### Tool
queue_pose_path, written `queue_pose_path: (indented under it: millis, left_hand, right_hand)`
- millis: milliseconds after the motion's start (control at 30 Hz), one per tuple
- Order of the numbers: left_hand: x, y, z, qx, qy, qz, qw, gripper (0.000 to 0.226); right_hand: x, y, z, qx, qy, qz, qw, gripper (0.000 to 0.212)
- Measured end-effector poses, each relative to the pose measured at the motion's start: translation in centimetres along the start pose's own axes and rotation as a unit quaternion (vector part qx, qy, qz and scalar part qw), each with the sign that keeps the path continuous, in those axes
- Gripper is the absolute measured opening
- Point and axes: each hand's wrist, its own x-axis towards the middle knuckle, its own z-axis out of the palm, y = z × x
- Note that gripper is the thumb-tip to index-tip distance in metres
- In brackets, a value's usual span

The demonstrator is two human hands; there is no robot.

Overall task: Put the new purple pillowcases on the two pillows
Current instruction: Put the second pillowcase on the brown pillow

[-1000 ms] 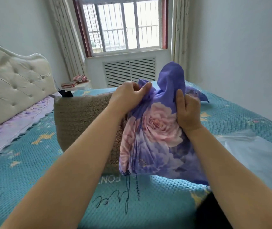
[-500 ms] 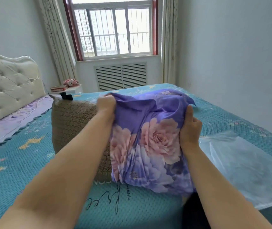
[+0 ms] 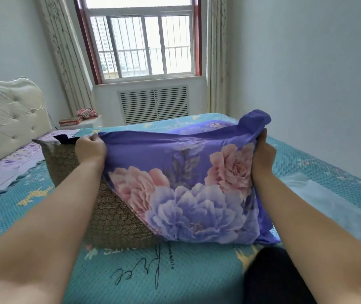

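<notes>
Pillowcase (image 3: 186, 189) half over pillow (image 3: 109, 216), which lies long axis left-right on bed (image 3: 175, 277). I see left hand (image 3: 90, 150) and right hand (image 3: 262, 156) each pinching the top hem. Bare end lies leftward, nearest the left hand; pull that way.

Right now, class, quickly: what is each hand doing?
Left hand: closed, gripping the purple pillowcase at its top edge.
Right hand: closed, gripping the same pillowcase at its other top corner.

Left hand (image 3: 90, 149) and right hand (image 3: 262, 155) gripping purple pillowcase (image 3: 186, 185), stretched over brown pillow (image 3: 114, 216), teal bed (image 3: 175, 279)
</notes>
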Motion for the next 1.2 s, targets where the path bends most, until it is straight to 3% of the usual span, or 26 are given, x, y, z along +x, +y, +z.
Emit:
queue_pose_path:
  millis: [100, 200, 267, 300, 333, 367, 400, 433, 500, 567, 633, 767, 833, 933, 1033, 1100, 1200]
  left_hand:
    - [0.1, -0.1, 0.1, -0.005, -0.009, -0.008, 1.000, 0.039]
    - [-0.3, -0.7, 1.3, 0.003, -0.094, -0.007, 0.996, 0.047]
    - [-1.3, -0.5, 2.2, 0.001, -0.181, 0.003, 0.983, 0.060]
    - [-1.7, -0.3, 2.5, 0.004, -0.228, 0.010, 0.974, 0.065]
    - [-2.1, 0.0, 2.9, 0.017, -0.258, 0.029, 0.966, 0.067]
    - [-2.2, 0.2, 3.2, 0.042, -0.274, 0.054, 0.959, 0.064]
    - [-2.3, 0.3, 3.5, 0.070, -0.281, 0.078, 0.954, 0.058]
    - [-2.3, 0.3, 3.8, 0.097, -0.281, 0.097, 0.950, 0.050]
    - [-2.6, 0.4, 4.3, 0.154, -0.255, 0.144, 0.944, 0.039]
    - [-3.2, 0.6, 4.6, 0.197, -0.221, 0.189, 0.936, 0.037]
    - [-3.8, 0.6, 4.8, 0.202, -0.201, 0.215, 0.934, 0.036]
    - [-4.6, 0.2, 4.6, 0.197, -0.183, 0.227, 0.936, 0.036]
    - [-5.2, 0.1, 4.4, 0.201, -0.175, 0.231, 0.936, 0.036]
    - [-6.3, 0.2, 4.7, 0.184, -0.210, 0.223, 0.934, 0.037]
    - [-6.4, 0.7, 5.0, 0.130, -0.271, 0.165, 0.939, 0.040]
    - [-5.3, 0.5, 4.4, 0.082, -0.294, 0.117, 0.945, 0.043]
    - [-4.4, 0.1, 3.7, 0.073, -0.319, 0.083, 0.941, 0.057]
  right_hand:
    - [0.6, 0.0, 0.4, -0.039, -0.009, -0.022, 0.999, 0.039]
    - [0.7, 0.6, 0.9, 0.028, -0.031, 0.089, 0.995, 0.044]
    - [1.0, 1.1, 1.4, 0.016, 0.007, 0.147, 0.989, 0.044]
    - [1.1, 1.4, 1.5, -0.016, 0.067, 0.154, 0.986, 0.048]
    - [0.5, 1.1, 1.6, -0.038, 0.154, 0.124, 0.980, 0.047]
    - [-0.4, 0.7, 1.5, -0.042, 0.233, 0.041, 0.971, 0.042]
    - [-1.8, 0.3, 1.6, -0.048, 0.283, -0.075, 0.955, 0.037]
    - [-3.7, -0.1, 1.8, -0.067, 0.284, -0.182, 0.939, 0.034]
    - [-8.0, -0.8, 2.7, -0.167, 0.128, -0.295, 0.932, 0.048]
    - [-11.0, -1.2, 4.1, -0.341, -0.034, -0.273, 0.899, 0.066]
    - [-11.5, -1.3, 5.4, -0.437, -0.116, -0.215, 0.865, 0.068]
    - [-10.5, -2.2, 6.8, -0.445, -0.143, -0.179, 0.866, 0.029]
    - [-10.7, -2.6, 6.8, -0.439, -0.143, -0.180, 0.869, 0.021]
    - [-11.9, -4.4, 8.8, -0.369, -0.168, -0.162, 0.900, 0.020]
    - [-13.4, -5.9, 12.7, -0.169, -0.245, -0.106, 0.949, 0.018]
    - [-14.4, -5.6, 14.0, -0.129, -0.277, -0.102, 0.946, 0.027]
    - [-14.6, -4.0, 13.3, -0.157, -0.291, -0.123, 0.936, 0.023]
